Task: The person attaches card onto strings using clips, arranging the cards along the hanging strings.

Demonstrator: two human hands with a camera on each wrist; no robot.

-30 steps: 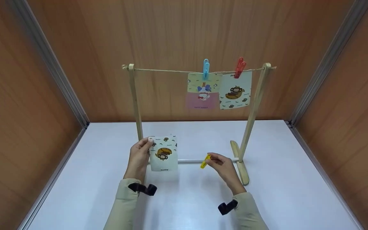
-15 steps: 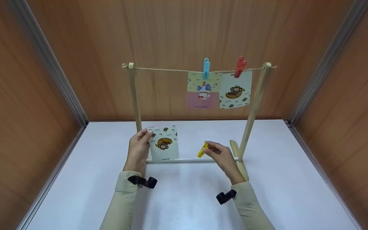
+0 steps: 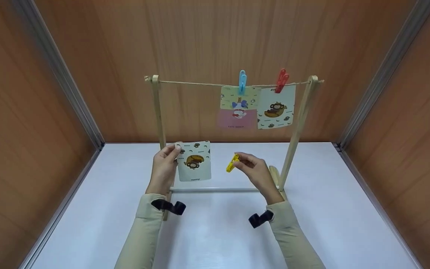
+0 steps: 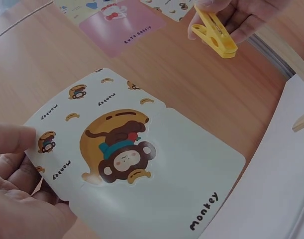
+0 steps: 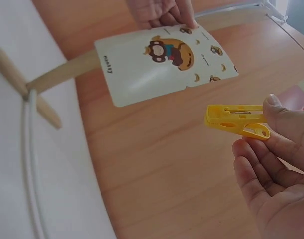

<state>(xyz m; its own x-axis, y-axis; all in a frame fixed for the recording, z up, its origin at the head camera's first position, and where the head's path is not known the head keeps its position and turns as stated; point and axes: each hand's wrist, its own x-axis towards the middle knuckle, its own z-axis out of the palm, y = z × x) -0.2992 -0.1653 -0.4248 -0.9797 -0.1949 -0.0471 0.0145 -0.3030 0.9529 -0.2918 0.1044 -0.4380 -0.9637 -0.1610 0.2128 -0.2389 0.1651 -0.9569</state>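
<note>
Between thumb and fingers my left hand (image 3: 164, 168) pinches a monkey card (image 3: 194, 164) by its upper left corner. The monkey picture (image 4: 123, 154) on it is upside down. My right hand (image 3: 256, 172) holds a yellow clothespin (image 3: 232, 163) by its handle end; in the right wrist view the clothespin (image 5: 236, 117) points towards the card without touching it. Above both hands a string (image 3: 196, 83) runs between two wooden posts. A blue clothespin (image 3: 242, 83) fixes a yellow-and-pink rabbit card (image 3: 237, 117) on it, and a red clothespin (image 3: 282, 80) fixes another monkey card (image 3: 274, 108).
The wooden posts (image 3: 158, 112) stand at left and right, joined low down by a white rod (image 3: 218, 189). A white tabletop (image 3: 215, 231) lies below. Wood-grain panels (image 3: 200, 37) enclose the back and sides.
Both hands have risen and moved away from the person, carrying the monkey card and the yellow clothespin. The clothespin has shifted slightly left, closer to the card. The hung cards stay put.
</note>
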